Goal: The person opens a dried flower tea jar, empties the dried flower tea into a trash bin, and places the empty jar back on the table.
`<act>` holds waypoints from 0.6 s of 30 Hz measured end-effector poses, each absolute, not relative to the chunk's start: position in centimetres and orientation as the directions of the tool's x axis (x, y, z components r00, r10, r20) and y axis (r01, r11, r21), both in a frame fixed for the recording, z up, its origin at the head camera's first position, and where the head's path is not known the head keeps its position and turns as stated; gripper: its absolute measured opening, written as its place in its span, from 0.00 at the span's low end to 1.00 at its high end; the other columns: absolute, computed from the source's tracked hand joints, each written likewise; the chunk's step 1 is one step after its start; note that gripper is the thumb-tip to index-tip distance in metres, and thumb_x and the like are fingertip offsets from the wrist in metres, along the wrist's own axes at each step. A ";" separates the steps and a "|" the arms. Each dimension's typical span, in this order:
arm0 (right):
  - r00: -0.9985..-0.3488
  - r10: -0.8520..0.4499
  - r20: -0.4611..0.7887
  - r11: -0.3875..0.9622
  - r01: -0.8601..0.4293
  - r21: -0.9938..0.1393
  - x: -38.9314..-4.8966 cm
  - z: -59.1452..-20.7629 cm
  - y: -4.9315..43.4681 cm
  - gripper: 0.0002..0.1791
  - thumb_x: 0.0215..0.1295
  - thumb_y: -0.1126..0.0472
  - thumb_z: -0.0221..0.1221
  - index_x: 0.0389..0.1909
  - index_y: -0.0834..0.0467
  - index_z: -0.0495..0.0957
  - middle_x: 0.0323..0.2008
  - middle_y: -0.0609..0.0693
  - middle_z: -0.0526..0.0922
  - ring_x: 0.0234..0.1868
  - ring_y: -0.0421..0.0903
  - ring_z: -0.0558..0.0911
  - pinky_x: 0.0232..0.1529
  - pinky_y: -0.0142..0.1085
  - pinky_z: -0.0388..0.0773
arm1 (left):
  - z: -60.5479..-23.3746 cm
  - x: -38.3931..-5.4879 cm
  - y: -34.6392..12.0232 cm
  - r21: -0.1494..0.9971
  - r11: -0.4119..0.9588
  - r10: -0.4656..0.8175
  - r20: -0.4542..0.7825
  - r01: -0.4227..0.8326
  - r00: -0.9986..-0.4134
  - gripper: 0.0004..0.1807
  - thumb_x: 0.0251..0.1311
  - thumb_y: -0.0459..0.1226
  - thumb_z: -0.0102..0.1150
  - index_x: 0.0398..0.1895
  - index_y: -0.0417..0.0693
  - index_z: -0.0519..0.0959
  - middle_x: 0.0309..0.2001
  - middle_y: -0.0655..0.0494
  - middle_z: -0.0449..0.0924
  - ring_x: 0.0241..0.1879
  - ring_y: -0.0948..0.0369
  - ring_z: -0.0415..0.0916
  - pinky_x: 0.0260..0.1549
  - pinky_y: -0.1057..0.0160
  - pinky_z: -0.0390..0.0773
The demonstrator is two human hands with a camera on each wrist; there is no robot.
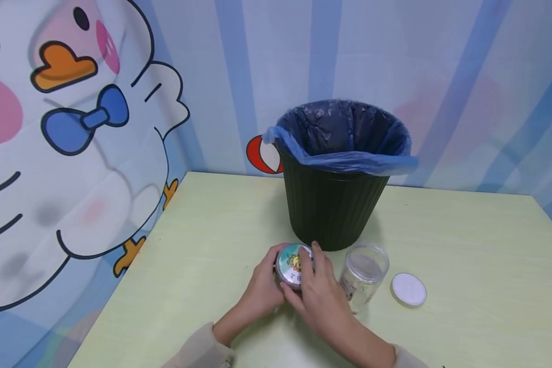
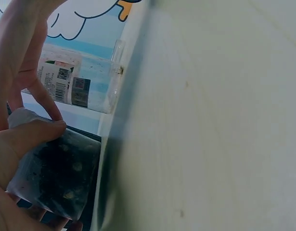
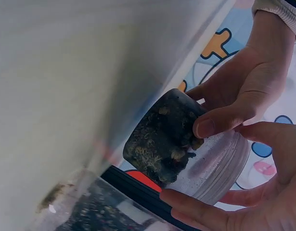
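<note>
A small clear jar (image 3: 160, 137) holds dark, dried-looking bits, with clear space above them. Its lid (image 1: 289, 263) carries a sunflower picture on green and white. My left hand (image 1: 264, 281) grips the side of this jar, thumb across the wall in the left wrist view. Around the lid curl the thumb and fingers of my right hand (image 1: 324, 294), some lying over its top. Just right of that hand stands a second clear jar (image 1: 365, 273), uncovered. A barcode label (image 2: 61, 84) shows on its wall in the left wrist view.
A white round lid (image 1: 408, 290) lies on the pale table (image 1: 478, 266), right of the second jar. Behind the hands stands a black ribbed bin (image 1: 333, 204) with a blue bag liner (image 1: 349, 161) folded over its rim. A cartoon-printed backdrop (image 1: 202, 92) rises along the table's back and left.
</note>
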State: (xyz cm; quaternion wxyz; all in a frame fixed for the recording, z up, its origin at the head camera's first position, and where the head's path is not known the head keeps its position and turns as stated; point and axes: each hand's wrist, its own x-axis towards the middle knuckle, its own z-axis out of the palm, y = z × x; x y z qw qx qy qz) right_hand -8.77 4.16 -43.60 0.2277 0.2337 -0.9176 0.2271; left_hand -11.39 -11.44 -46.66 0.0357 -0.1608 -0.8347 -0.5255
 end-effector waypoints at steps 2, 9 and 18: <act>-0.790 -0.327 0.518 0.788 -0.531 -0.312 -8.5 -43.3 4.1 0.39 0.57 0.50 0.70 0.61 0.71 0.69 0.62 0.73 0.66 0.55 0.67 0.75 0.38 0.53 0.83 | -46.4 -11.1 -11.5 0.864 0.395 0.232 0.235 0.312 -0.944 0.48 0.41 0.31 0.80 0.68 0.45 0.64 0.63 0.49 0.73 0.63 0.53 0.70 0.61 0.51 0.70; -0.789 -0.346 0.508 0.786 -0.539 -0.302 -7.8 -42.2 4.0 0.39 0.59 0.48 0.70 0.63 0.70 0.69 0.62 0.71 0.66 0.57 0.65 0.74 0.34 0.53 0.84 | -45.5 -10.4 -11.7 0.851 0.411 0.223 0.253 0.326 -0.942 0.49 0.40 0.32 0.81 0.68 0.47 0.65 0.62 0.51 0.73 0.62 0.54 0.71 0.60 0.50 0.72; -0.793 -0.366 0.487 0.803 -0.534 -0.266 -7.0 -41.0 4.0 0.40 0.60 0.46 0.69 0.64 0.67 0.68 0.63 0.69 0.68 0.57 0.64 0.74 0.30 0.53 0.84 | -44.1 -9.6 -11.8 0.836 0.419 0.237 0.276 0.354 -0.932 0.50 0.39 0.32 0.82 0.68 0.47 0.65 0.62 0.53 0.73 0.60 0.56 0.72 0.58 0.49 0.73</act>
